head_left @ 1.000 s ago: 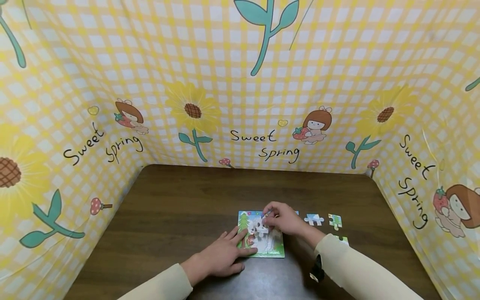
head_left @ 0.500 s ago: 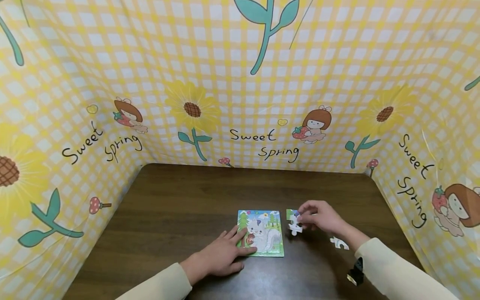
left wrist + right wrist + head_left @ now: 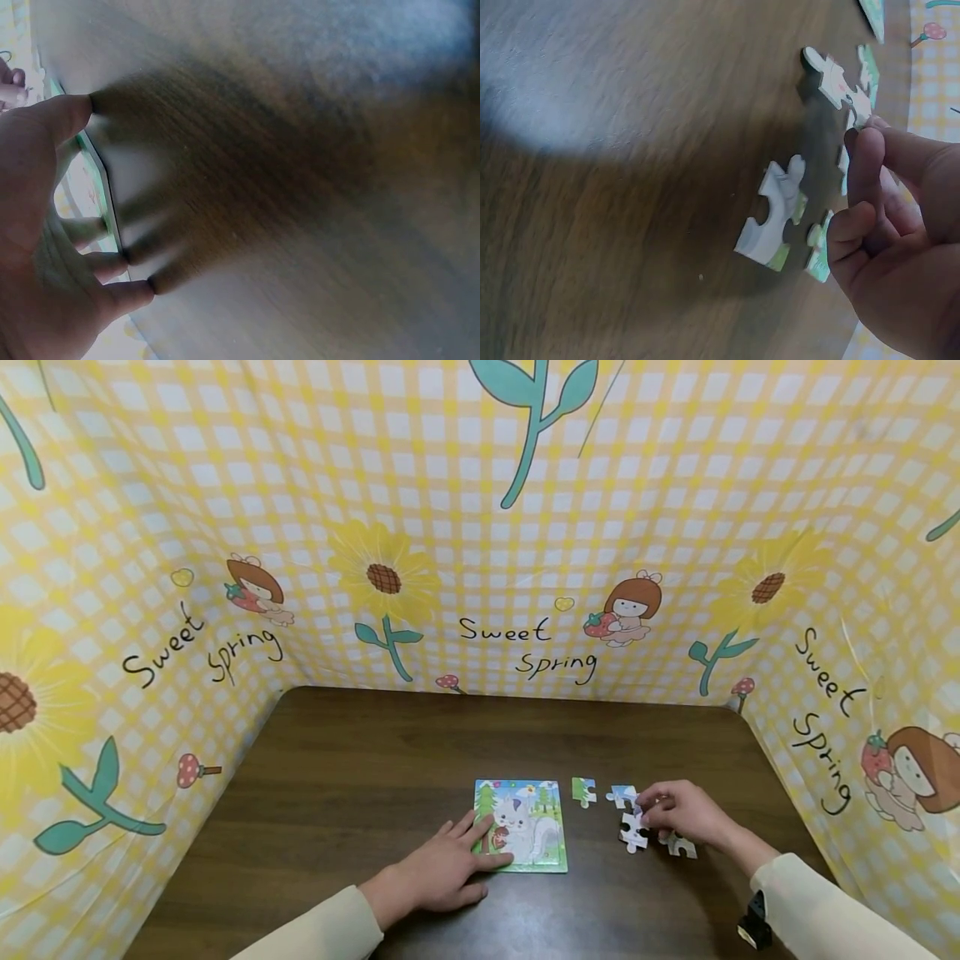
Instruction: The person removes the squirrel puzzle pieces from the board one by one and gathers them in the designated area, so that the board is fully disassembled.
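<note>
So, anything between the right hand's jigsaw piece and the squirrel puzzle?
Nothing visible: only tabletop separates the jigsaw piece in the right hand from the squirrel puzzle. The loose green piece lies off that line, on its far side; the left hand touches the puzzle's opposite side.

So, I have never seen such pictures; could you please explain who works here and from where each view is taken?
There is no machine, only a person's bare left hand and right hand. The wide view comes from a camera worn on the head; the two close views come from one on each wrist. On the brown table lies a flat puzzle showing a pale animal; the left hand rests partly on it. Loose pieces lie to its right, and the right hand pinches one piece.
</note>
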The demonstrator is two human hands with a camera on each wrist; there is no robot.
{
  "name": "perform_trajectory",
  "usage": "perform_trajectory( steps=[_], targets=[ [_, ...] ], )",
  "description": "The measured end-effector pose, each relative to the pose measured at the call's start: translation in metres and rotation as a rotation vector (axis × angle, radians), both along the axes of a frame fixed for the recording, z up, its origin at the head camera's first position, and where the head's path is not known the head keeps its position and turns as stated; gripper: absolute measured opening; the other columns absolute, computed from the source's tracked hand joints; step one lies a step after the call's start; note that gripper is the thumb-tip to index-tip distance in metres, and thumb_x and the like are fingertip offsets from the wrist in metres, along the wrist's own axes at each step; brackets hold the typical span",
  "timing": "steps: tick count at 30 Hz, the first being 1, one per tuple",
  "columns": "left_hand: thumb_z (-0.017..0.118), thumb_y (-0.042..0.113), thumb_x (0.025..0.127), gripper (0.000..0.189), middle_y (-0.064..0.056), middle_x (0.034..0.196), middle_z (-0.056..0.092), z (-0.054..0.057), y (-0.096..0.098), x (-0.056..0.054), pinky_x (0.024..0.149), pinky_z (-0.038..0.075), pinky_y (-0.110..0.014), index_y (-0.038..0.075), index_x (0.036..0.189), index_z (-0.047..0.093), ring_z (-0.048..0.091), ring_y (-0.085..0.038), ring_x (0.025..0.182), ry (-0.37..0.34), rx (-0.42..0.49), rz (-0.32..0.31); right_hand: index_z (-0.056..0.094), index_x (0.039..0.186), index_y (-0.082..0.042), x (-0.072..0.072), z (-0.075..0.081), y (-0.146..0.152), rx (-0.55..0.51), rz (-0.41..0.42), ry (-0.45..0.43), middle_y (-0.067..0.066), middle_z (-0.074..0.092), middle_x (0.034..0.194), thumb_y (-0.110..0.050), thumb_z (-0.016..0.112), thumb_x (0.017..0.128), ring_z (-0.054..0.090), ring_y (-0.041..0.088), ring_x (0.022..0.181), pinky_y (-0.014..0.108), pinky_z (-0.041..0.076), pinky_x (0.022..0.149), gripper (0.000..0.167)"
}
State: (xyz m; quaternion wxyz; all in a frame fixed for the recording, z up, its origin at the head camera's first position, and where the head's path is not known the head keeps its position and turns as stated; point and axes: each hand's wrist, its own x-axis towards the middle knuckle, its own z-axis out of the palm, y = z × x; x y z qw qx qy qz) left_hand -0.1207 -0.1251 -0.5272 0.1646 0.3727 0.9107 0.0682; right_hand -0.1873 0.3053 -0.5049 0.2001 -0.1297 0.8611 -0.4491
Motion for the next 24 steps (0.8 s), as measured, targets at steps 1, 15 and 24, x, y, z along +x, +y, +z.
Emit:
perform_trajectory(
  steps=[1,15,24],
  targets=[
    [0.053,0.049,0.104,0.053,-0.013,0.171,0.021,0.000,0.000,0.000,0.113,0.035,-0.067,0.050,0.155,0.038,0.019,-0.044,0.156,0.000,0.001,0.000,0.072,0.113,0.004,0.000,-0.002,0.001,0.025,0.012,0.019,0.014,0.076,0.090,-0.007,0.074,0.092,0.069,0.023,0.067,0.038,0.059,0.060,0.024],
    [0.052,0.050,0.105,0.053,-0.011,0.171,0.019,-0.002,0.000,0.000,0.114,0.034,-0.065,0.051,0.155,0.037,0.018,-0.042,0.157,0.002,-0.004,0.009,0.078,0.102,-0.008,-0.007,-0.013,-0.001,0.204,0.147,0.260,0.004,0.076,0.099,-0.008,0.076,0.089,0.064,0.000,0.079,0.025,0.052,0.067,0.013],
    [0.052,0.050,0.104,0.053,-0.012,0.171,0.020,0.000,0.000,0.001,0.114,0.035,-0.065,0.051,0.155,0.037,0.019,-0.042,0.156,0.002,-0.006,0.010,0.081,0.099,-0.012,-0.012,-0.014,-0.005,0.270,0.175,0.320,-0.003,0.078,0.096,-0.009,0.076,0.087,0.064,-0.001,0.081,0.025,0.052,0.070,0.013]
  ],
)
